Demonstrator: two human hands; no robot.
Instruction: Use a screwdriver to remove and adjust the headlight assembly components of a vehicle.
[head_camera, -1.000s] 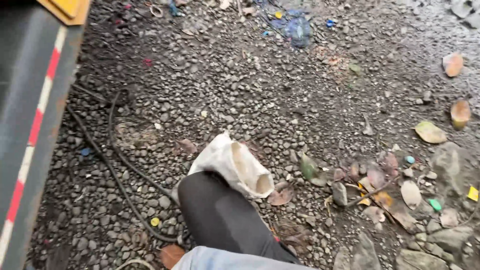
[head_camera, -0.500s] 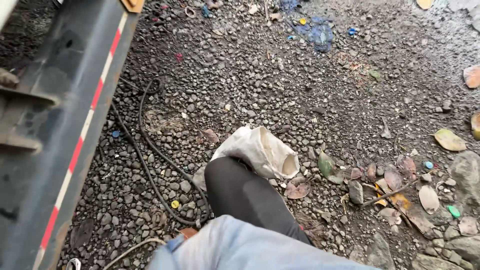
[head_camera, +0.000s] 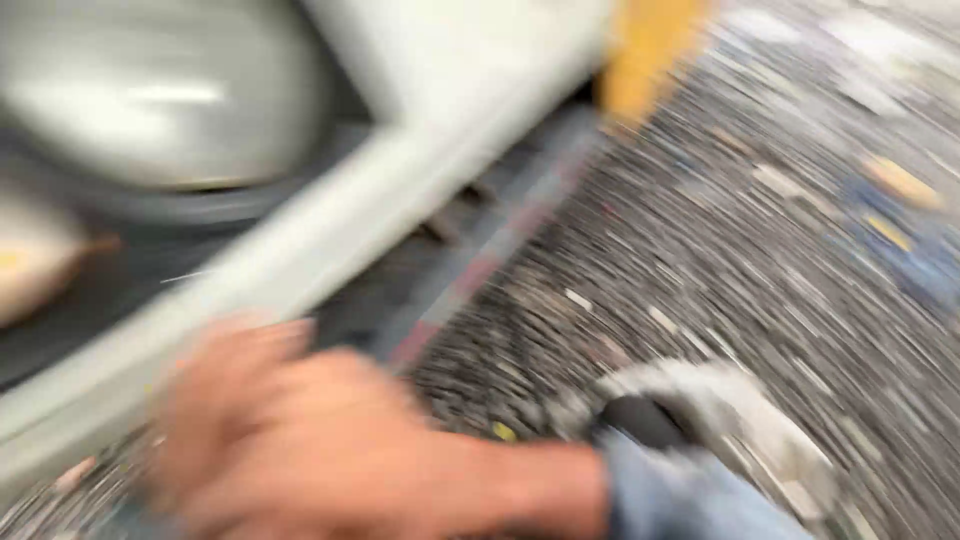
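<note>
A bare hand (head_camera: 290, 430), blurred, reaches near the long pale grey metal beam (head_camera: 330, 250) above gray gravel ground (head_camera: 760, 260); I cannot tell its grip. It may bump the beam.

Heavily blurred, a bare hand (head_camera: 290, 440) with a blue sleeve (head_camera: 690, 495) reaches across the lower frame beside a pale slanted bar (head_camera: 330, 240), over gravel ground (head_camera: 760, 250), with a whitish shoe (head_camera: 730, 420) at lower right.

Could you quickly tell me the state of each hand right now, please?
Right hand: bare, too blurred to tell open or closed; nothing visibly held.
Left hand: not in view.
</note>
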